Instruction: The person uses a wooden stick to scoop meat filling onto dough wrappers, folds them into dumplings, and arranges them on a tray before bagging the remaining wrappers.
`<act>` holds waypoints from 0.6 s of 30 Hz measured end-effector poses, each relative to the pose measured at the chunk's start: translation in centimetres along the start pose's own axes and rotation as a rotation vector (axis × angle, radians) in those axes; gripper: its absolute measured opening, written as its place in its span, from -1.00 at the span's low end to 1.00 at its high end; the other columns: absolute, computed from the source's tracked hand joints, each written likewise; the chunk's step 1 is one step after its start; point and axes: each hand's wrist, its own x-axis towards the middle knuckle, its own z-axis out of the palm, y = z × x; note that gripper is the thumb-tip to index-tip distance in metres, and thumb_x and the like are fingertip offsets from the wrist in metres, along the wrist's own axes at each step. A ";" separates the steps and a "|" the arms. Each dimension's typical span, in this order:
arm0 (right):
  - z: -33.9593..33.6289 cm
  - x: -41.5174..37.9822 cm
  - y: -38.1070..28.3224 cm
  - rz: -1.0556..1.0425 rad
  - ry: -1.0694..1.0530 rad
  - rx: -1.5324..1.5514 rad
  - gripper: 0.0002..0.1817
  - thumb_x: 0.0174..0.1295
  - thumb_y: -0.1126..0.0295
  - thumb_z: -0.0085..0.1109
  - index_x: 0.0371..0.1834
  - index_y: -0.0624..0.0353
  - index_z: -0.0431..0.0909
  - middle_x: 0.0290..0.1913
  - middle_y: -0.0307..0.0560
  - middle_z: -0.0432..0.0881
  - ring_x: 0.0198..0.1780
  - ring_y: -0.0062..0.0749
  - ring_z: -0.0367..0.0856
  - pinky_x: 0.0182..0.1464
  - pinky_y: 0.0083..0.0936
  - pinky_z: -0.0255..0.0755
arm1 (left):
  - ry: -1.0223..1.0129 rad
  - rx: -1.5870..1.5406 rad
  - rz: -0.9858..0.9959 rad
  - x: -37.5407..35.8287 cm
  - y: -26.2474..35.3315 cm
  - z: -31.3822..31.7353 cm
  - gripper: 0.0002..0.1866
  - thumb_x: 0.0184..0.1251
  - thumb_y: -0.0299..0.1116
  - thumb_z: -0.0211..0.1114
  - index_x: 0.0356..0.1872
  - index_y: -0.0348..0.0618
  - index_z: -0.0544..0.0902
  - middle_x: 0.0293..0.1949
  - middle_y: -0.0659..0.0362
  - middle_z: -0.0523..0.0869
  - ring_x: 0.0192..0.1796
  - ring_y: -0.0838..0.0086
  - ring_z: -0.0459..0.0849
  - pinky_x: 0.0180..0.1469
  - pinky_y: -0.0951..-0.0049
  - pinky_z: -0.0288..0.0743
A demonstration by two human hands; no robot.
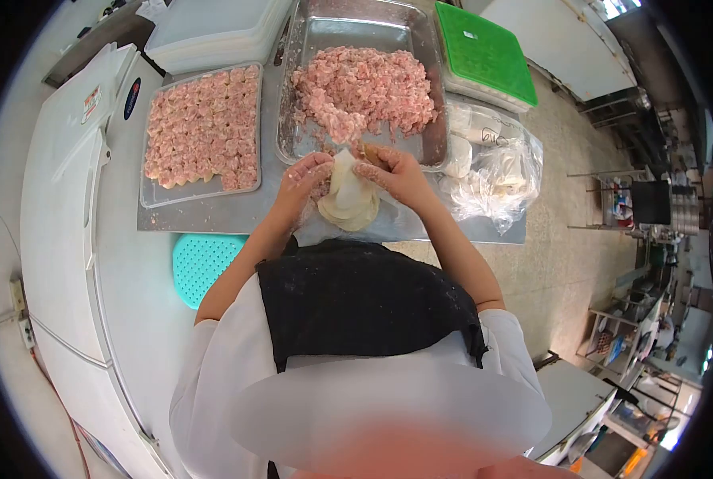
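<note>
head view: a pale wrapper is seen at the near edge of the metal table, between the two hands, above a stack of round wrappers. left hand: half closed, fingers curled, tips at the wrapper's left side; whether it is pinched cannot be told. right hand: half closed, thumb laid at the wrapper's right side; firmness of grip unclear. bits of meat are stuck to the left fingers. just beyond, pink chopped meat is heaped in a deep metal pan. to the left, meat-topped pieces are set in close rows in a clear tray. to the right, clear plastic bags are seen near a green-lidded container.
</note>
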 end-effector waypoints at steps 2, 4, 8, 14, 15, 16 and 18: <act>0.2 0.2 2.3 -0.052 0.024 -0.108 -0.68 0.26 0.22 0.26 -0.05 0.19 0.63 -0.29 -0.21 0.66 -0.26 -0.66 0.53 -0.19 -0.57 0.42 | -0.001 -0.223 -0.020 0.4 -0.2 -1.1 -0.80 0.36 -0.38 0.17 -0.07 -0.22 0.57 -0.21 0.22 0.65 -0.17 0.54 0.60 -0.05 0.48 0.50; 0.2 -0.2 2.6 -0.104 0.046 -0.215 -0.71 0.25 0.23 0.28 -0.09 0.20 0.64 -0.29 -0.22 0.66 -0.26 -0.70 0.51 -0.20 -0.59 0.41 | 0.002 -0.445 -0.041 0.3 0.9 -2.0 -0.77 0.37 -0.39 0.16 -0.03 -0.23 0.55 -0.16 0.17 0.66 -0.09 0.48 0.64 -0.01 0.40 0.53; 0.5 -2.3 0.3 0.094 0.111 -0.307 -0.71 0.26 0.19 0.24 -0.14 0.19 0.64 -0.43 -0.11 0.63 -0.39 -0.49 0.54 -0.28 -0.48 0.42 | -0.007 -0.677 -0.053 -0.4 4.4 -3.4 -0.64 0.44 -0.33 0.08 0.16 -0.28 0.44 0.07 0.04 0.61 0.14 0.30 0.60 0.14 0.24 0.53; -2.5 1.5 -0.4 -0.155 0.151 -0.906 -0.70 0.30 0.13 0.12 -0.21 0.12 0.68 -0.42 0.09 0.66 -0.36 -0.05 0.66 -0.29 -0.20 0.49 | 0.287 -0.396 0.072 0.7 4.7 -5.6 -0.56 0.46 -0.28 0.10 0.25 -0.30 0.36 0.16 0.00 0.55 0.17 0.23 0.57 0.24 0.19 0.47; -3.1 2.5 -0.5 -0.168 0.083 -1.152 -0.71 0.30 0.12 0.12 -0.26 0.09 0.69 -0.42 0.06 0.66 -0.34 -0.01 0.66 -0.28 -0.15 0.48 | 0.309 -0.433 0.052 0.7 5.3 -5.5 -0.56 0.44 -0.31 0.12 0.25 -0.30 0.36 0.15 0.00 0.55 0.17 0.23 0.57 0.25 0.20 0.46; -3.2 3.6 -0.6 -0.170 0.078 -1.152 -0.71 0.30 0.12 0.12 -0.26 0.09 0.69 -0.42 0.06 0.66 -0.34 -0.01 0.66 -0.28 -0.15 0.48 | 0.314 -0.434 0.054 0.6 5.8 -5.4 -0.56 0.44 -0.31 0.12 0.25 -0.30 0.36 0.15 0.00 0.55 0.17 0.23 0.57 0.25 0.20 0.46; -3.0 5.3 -0.6 -0.018 -0.195 -1.404 -0.71 0.29 0.15 0.08 -0.27 0.11 0.70 -0.36 0.10 0.67 -0.29 0.09 0.63 -0.22 -0.08 0.47 | 0.274 -0.558 0.102 0.6 6.6 -5.2 -0.55 0.40 -0.37 0.17 0.25 -0.29 0.35 0.18 0.01 0.53 0.18 0.26 0.56 0.19 0.23 0.51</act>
